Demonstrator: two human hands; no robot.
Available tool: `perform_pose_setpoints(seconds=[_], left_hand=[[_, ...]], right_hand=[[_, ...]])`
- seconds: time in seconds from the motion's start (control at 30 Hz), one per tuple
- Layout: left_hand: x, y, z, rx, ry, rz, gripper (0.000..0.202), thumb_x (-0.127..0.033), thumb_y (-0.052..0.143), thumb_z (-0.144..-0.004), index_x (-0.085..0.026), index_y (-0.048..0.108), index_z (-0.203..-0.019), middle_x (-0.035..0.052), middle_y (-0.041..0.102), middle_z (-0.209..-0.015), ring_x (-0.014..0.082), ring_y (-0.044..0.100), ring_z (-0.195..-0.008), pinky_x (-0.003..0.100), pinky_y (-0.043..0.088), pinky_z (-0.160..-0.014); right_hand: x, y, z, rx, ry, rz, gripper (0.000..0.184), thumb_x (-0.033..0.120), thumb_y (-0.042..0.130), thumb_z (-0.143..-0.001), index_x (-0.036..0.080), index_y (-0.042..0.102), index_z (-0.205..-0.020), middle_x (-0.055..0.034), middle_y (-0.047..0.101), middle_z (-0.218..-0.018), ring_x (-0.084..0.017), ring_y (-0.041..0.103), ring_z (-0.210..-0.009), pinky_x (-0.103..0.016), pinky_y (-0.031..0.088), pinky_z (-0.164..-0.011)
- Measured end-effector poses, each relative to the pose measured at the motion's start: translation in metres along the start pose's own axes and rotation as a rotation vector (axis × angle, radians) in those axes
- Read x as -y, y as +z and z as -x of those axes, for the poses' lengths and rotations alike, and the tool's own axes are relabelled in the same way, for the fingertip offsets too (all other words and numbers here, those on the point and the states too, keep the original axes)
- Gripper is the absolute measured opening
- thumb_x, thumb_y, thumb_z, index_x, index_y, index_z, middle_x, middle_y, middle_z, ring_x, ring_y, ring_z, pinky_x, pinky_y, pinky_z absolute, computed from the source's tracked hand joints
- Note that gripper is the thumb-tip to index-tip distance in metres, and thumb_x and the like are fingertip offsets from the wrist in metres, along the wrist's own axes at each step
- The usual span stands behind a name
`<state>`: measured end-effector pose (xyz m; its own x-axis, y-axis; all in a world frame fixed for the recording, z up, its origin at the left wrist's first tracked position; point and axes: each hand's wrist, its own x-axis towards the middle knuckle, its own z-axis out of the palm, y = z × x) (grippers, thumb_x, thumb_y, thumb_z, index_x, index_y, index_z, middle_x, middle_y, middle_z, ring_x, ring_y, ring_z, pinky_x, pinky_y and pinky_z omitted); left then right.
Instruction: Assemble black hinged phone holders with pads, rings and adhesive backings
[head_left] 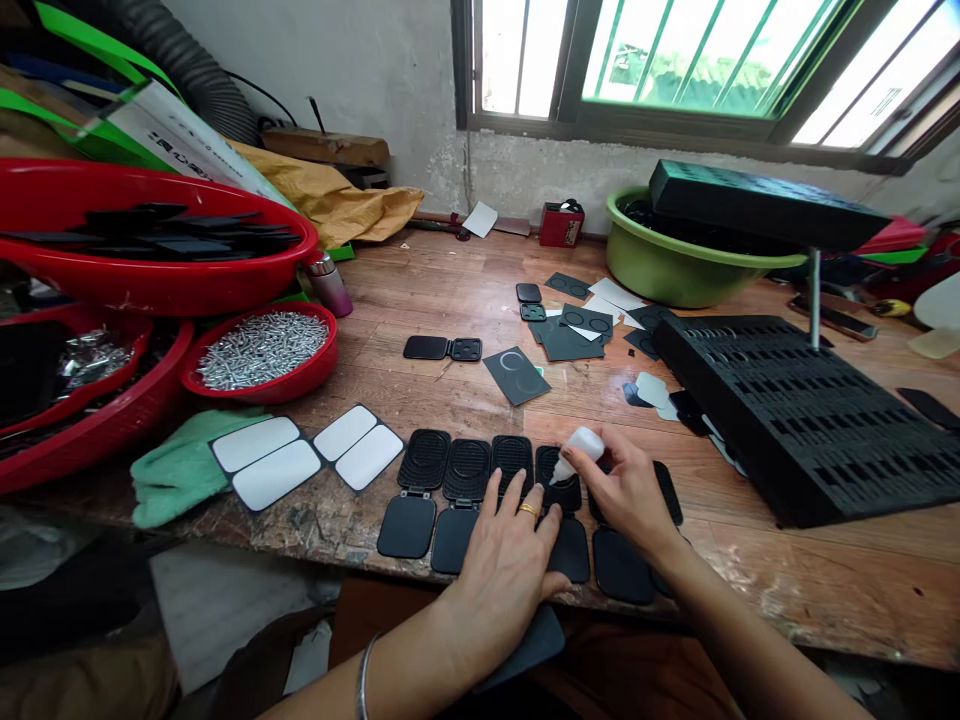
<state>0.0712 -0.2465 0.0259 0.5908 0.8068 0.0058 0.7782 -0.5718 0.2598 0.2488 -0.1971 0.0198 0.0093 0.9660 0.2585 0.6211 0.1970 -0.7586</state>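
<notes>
Tabletop [382, 290], worn-edged, under black cases [406, 527], barred window [679, 55] beyond

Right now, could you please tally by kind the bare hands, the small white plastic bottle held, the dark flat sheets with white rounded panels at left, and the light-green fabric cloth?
Left hand and right hand: 2
Small white plastic bottle: 1
Dark flat sheets with white rounded panels: 2
Light-green fabric cloth: 1
Total: 6

At my ten o'clock, dark Chinese characters mark a white panel [187, 128]; I make out 心. Near twelve, the red box [560, 226] bears print too small to read.
</notes>
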Motion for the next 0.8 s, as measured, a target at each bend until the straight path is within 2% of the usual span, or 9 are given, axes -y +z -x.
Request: perform_pose_setpoints(seconds=[0.2,0.37,0.53,0.67,0.8], left_hand=[[0.002,0.005,0.0,-0.042,0.024,-0.01,0.067,-0.055,0.067,-0.076,-0.019,0.052,-0.131,0.0123,0.049,-0.137,0.0332,0.031,-0.136,0.054,0.018,-0.115],[0.003,0.005,0.004,-0.04,0.022,0.033,0.067,-0.055,0.065,-0.077,-0.021,0.049,-0.133,0.0113,0.046,-0.14,0.0318,0.027,-0.138,0.053,0.016,-0.116],[0.02,-0.001,0.021,-0.053,-0.028,0.071,0.07,-0.054,0.059,-0.083,-0.022,0.038,-0.141,0.0095,0.032,-0.149,0.0267,0.019,-0.141,0.047,0.019,-0.117],[0.036,-0.004,0.032,-0.021,-0.137,0.036,0.068,-0.055,0.062,-0.08,-0.022,0.045,-0.137,0.0107,0.039,-0.145,0.0313,0.023,-0.14,0.052,0.02,-0.115],[0.038,-0.005,0.032,-0.017,-0.135,-0.002,0.066,-0.056,0.062,-0.08,-0.023,0.048,-0.135,0.0107,0.042,-0.143,0.0338,0.023,-0.139,0.055,0.017,-0.115]], right_hand=[[0.0,0.019,-0.018,-0.075,0.017,-0.007,0.03,0.046,0.057,-0.085,0.017,0.053,-0.078,0.001,0.053,-0.068,-0.01,0.046,-0.06,-0.022,0.034,-0.058],[-0.014,0.004,-0.032,-0.143,0.116,-0.075,0.036,0.05,0.063,-0.079,0.015,0.055,-0.075,0.0,0.054,-0.065,-0.011,0.047,-0.058,-0.022,0.035,-0.057],[-0.021,-0.011,-0.036,-0.15,0.213,-0.21,0.049,0.06,0.06,-0.076,0.012,0.058,-0.081,-0.0036,0.057,-0.065,-0.013,0.052,-0.056,-0.023,0.041,-0.051],[-0.01,0.003,-0.039,-0.105,0.217,-0.311,0.052,0.063,0.062,-0.073,0.011,0.059,-0.081,-0.0045,0.059,-0.068,-0.013,0.054,-0.057,-0.022,0.044,-0.051],[0.001,0.028,-0.045,-0.07,0.182,-0.343,0.053,0.063,0.063,-0.072,0.012,0.058,-0.081,-0.0042,0.059,-0.068,-0.012,0.053,-0.057,-0.022,0.043,-0.052]])
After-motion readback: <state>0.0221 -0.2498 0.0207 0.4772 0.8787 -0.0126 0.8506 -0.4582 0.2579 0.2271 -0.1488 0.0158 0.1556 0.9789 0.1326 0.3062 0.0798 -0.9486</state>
